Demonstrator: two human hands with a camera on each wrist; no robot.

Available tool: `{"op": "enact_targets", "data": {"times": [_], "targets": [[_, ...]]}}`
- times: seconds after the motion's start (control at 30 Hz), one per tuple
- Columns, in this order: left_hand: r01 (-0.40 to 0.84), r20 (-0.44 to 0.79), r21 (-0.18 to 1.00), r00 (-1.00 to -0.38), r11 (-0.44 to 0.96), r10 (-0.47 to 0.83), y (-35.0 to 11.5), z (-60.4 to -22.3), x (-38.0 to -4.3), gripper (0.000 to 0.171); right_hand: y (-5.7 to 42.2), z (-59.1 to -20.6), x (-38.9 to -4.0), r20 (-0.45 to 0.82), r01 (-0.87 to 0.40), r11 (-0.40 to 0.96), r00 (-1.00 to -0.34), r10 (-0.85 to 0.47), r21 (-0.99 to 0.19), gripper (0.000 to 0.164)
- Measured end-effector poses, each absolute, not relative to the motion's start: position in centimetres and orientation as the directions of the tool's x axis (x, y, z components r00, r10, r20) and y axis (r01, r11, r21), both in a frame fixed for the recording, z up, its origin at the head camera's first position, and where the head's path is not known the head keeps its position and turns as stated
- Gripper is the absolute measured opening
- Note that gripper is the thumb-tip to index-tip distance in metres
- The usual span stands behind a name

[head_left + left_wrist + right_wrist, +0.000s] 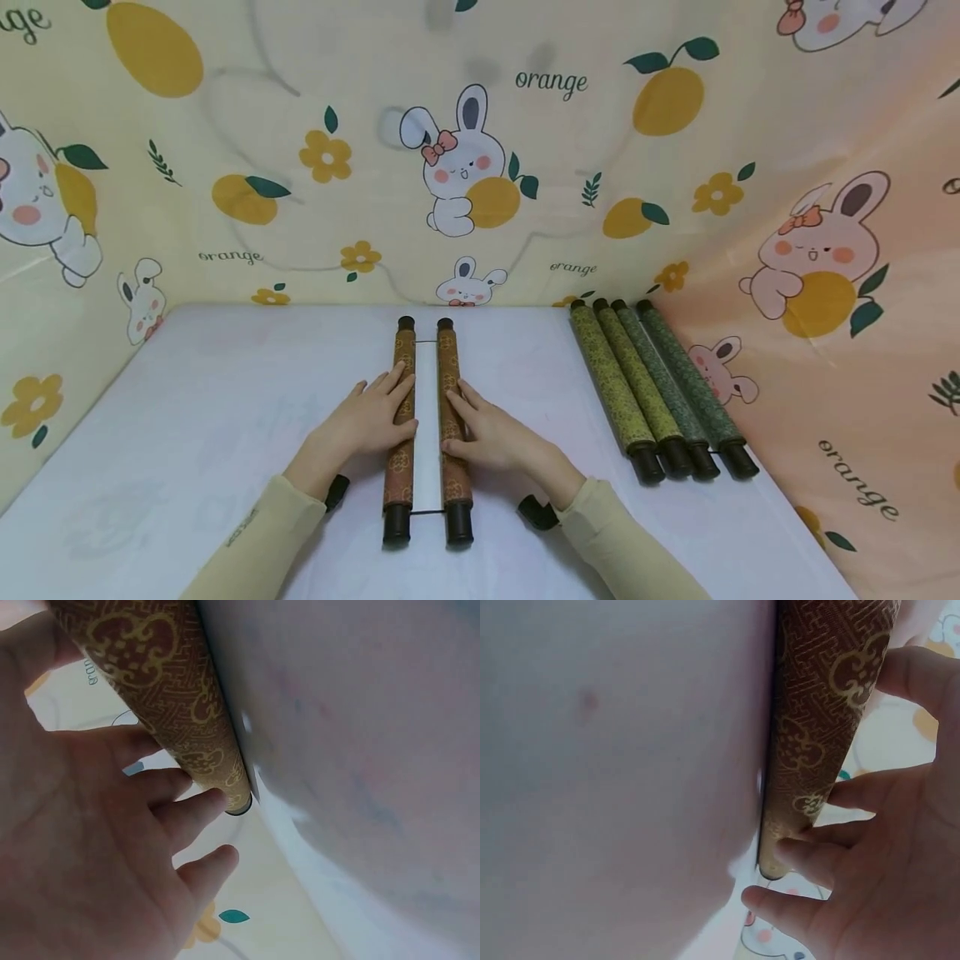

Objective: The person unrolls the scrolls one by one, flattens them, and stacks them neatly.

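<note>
Two brown, gold-patterned rolls (399,479) with black end knobs lie side by side at the middle of the table, like the two halves of a scroll. Between them shows a narrow white strip (427,475), crossed by a thin dark line near each end. My left hand (370,418) rests on the left roll, fingers extended over its top. On the right roll (454,479) my right hand (495,433) lies with its fingers spread. Both wrist views show relaxed fingers touching the patterned cloth (157,682) from the outer side; neither hand curls round its roll.
Several more rolls, yellow-green (611,375) and dark green (690,375), lie slanted together at the table's right edge, black knobs toward me. A white cloth covers the table (187,400). Behind and to the right hangs a curtain (360,100) printed with rabbits and oranges.
</note>
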State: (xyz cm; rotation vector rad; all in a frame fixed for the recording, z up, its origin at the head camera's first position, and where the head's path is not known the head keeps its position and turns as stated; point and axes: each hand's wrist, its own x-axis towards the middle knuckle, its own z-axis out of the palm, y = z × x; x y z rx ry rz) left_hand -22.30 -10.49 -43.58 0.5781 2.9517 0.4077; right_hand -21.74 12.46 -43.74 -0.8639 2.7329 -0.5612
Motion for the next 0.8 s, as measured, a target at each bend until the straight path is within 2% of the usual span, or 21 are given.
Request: {"op": "enact_targets", "data": {"times": [0.57,0.8], "targets": [[0.403,-0.002,0.258,-0.909,0.878,0.417,-11.8,-43.9,-21.9,0.075,14.1,-43.8,-21.2,-0.127,-0.438,0.759,-0.822,-0.555,-0.481,0.077],[0.471,0.057,0.24,-0.88,0.849,0.472,-12.7,-44.0,-22.0,0.067,14.6,-43.6,-21.2,-0.135,-0.448,0.749,-0.809,-0.572,-0.489,0.062]]}}
